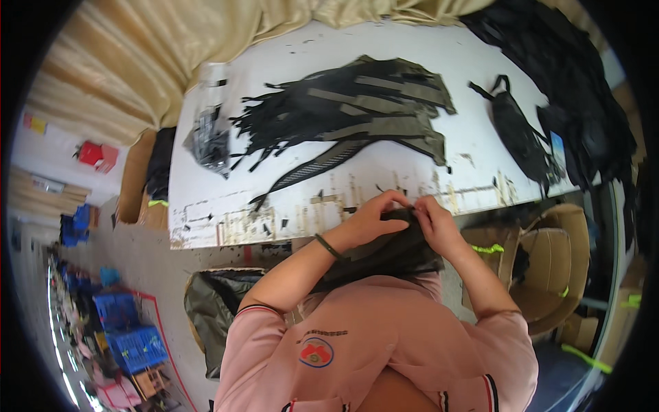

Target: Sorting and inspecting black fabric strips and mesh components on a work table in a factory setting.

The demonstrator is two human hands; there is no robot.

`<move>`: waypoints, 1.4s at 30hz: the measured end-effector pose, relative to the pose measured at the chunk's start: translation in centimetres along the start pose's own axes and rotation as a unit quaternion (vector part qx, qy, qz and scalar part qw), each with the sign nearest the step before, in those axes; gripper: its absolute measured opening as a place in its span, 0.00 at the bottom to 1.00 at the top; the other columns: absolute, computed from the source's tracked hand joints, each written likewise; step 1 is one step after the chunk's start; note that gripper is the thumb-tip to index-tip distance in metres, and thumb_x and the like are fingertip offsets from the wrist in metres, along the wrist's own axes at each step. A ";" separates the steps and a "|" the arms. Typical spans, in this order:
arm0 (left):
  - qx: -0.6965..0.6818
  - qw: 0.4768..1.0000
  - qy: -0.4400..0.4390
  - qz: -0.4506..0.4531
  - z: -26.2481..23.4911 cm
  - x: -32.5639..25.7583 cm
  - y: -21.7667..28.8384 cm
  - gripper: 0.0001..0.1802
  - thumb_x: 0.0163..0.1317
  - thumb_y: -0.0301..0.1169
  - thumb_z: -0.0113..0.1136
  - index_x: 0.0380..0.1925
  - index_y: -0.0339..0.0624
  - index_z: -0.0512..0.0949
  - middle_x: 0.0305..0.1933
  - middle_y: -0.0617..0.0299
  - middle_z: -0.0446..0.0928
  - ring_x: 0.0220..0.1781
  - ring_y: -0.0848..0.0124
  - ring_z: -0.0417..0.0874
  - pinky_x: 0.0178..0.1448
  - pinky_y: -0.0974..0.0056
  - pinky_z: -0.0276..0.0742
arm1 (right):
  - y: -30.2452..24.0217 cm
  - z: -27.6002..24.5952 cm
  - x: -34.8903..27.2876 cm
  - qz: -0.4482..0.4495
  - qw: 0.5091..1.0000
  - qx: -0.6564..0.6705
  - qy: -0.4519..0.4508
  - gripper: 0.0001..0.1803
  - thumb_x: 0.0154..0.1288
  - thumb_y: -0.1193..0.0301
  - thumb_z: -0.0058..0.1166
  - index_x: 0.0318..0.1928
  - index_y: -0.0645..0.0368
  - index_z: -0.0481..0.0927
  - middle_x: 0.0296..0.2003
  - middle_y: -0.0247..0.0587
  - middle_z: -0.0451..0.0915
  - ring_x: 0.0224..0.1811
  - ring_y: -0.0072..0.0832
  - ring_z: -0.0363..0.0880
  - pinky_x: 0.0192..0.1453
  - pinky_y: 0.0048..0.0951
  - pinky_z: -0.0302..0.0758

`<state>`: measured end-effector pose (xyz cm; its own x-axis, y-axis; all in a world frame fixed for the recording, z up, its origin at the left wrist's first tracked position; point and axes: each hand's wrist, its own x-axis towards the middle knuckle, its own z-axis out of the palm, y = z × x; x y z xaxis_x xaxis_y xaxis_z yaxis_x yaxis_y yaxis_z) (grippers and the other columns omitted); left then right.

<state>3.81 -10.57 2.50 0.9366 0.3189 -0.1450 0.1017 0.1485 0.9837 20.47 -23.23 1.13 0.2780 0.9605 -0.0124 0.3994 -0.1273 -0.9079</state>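
Observation:
Both my hands meet at the table's near edge over a piece of dark fabric (395, 254) that drapes down onto my lap. My left hand (376, 218) pinches its upper edge between thumb and fingers. Close beside it, my right hand (438, 225) grips the same edge, fingertips almost touching the left ones. What exactly lies between the fingertips is too small to make out. Beyond them on the white table (405, 180) lies a fanned pile of black and olive-grey padded straps (350, 103), with one curved strap (322, 165) nearest me.
A clear plastic bag with black pieces (211, 141) lies left of the straps. At the right are a black pouch (515, 130) and a heap of black fabric (576, 89). Open cardboard boxes (549, 268) stand below right; a lined box (213, 309) is below left.

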 end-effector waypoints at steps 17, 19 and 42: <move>-0.106 0.979 0.108 -0.137 2.4 0.8 -0.1 0.17 0.59 0.35 0.65 0.43 0.35 0.80 0.39 0.63 0.81 0.39 0.76 0.78 0.46 0.70 0.74 | 0.4 -3.7 0.3 0.155 0.942 0.292 -0.052 0.05 0.56 0.78 0.62 0.33 0.60 0.78 0.27 0.31 0.79 0.32 0.16 0.77 0.36 0.19 0.71; -0.100 0.984 0.081 -0.122 2.5 0.9 -0.2 0.17 0.56 0.33 0.67 0.43 0.35 0.80 0.40 0.62 0.81 0.40 0.76 0.78 0.47 0.71 0.74 | 0.7 -3.8 0.6 0.175 0.936 0.299 -0.067 0.05 0.55 0.78 0.62 0.32 0.60 0.78 0.27 0.30 0.79 0.31 0.17 0.76 0.36 0.18 0.71; -0.065 0.978 0.014 -0.199 3.7 0.7 -0.2 0.21 0.49 0.28 0.70 0.45 0.36 0.79 0.42 0.62 0.81 0.43 0.75 0.78 0.51 0.70 0.72 | 0.5 -6.9 0.5 0.087 0.982 0.159 0.062 0.04 0.65 0.74 0.54 0.39 0.60 0.75 0.27 0.28 0.74 0.33 0.16 0.71 0.40 0.20 0.69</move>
<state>5.68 -13.84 2.61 0.8219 0.2371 -0.5179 0.4107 0.3833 0.8273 26.82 -24.56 3.53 0.4308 0.8907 -0.1453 0.0497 -0.1842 -0.9816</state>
